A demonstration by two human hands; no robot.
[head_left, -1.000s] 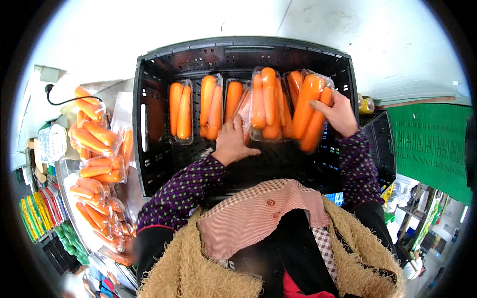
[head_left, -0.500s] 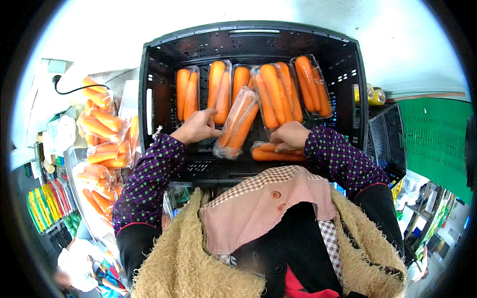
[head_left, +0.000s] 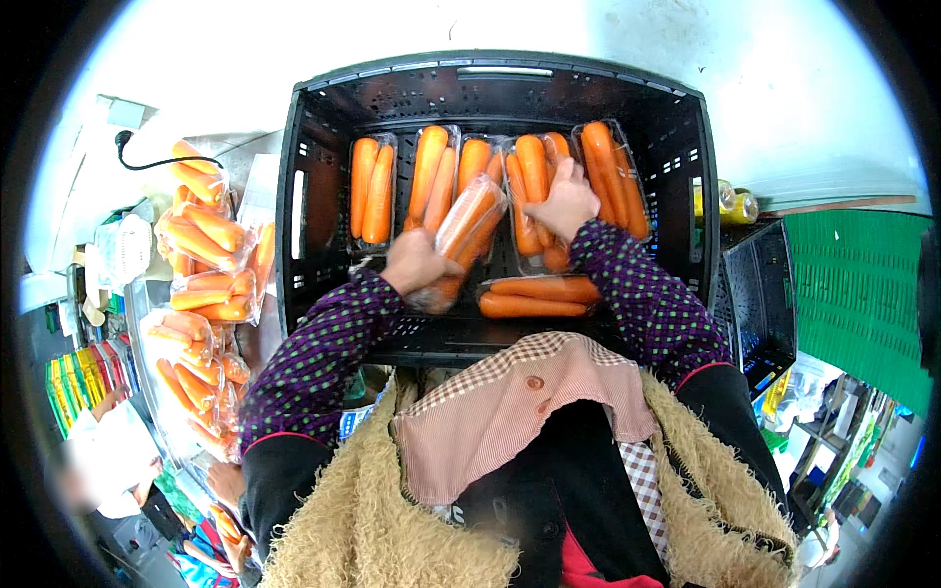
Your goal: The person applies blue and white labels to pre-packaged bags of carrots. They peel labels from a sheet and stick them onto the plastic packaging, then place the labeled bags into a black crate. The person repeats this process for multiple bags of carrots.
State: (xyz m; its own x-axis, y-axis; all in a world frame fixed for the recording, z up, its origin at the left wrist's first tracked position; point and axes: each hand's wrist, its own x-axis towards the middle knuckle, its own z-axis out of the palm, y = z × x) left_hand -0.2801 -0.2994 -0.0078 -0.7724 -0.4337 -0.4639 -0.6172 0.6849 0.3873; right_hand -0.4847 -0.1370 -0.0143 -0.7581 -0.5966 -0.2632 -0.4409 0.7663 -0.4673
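Note:
Inside a black plastic crate [head_left: 495, 69], several clear-wrapped packs of carrots stand in a row along the far side. In front of the row, a tilted carrot pack [head_left: 472, 220] leans up and to the right. My left hand [head_left: 417, 263] grips its lower left part, thumb across the wrap; the other fingers are partly hidden and the low end is blurred. My right hand [head_left: 569, 204] rests with spread fingers on a carrot pack [head_left: 529, 176] right of the middle, covering part of it. Another carrot pack [head_left: 539, 296] lies sideways at the near side, below my right hand.
Left of the crate, bagged carrots [head_left: 206, 240] are heaped along a counter beside a black cable [head_left: 167, 168]. A second black crate [head_left: 765, 294] and a green panel [head_left: 858, 294] stand at the right. Another person [head_left: 116, 461] is at the lower left.
My right hand has moved from the sideways pack up onto a pack in the far row, its fingers spreading. My left hand has shifted right, onto the tilted pack.

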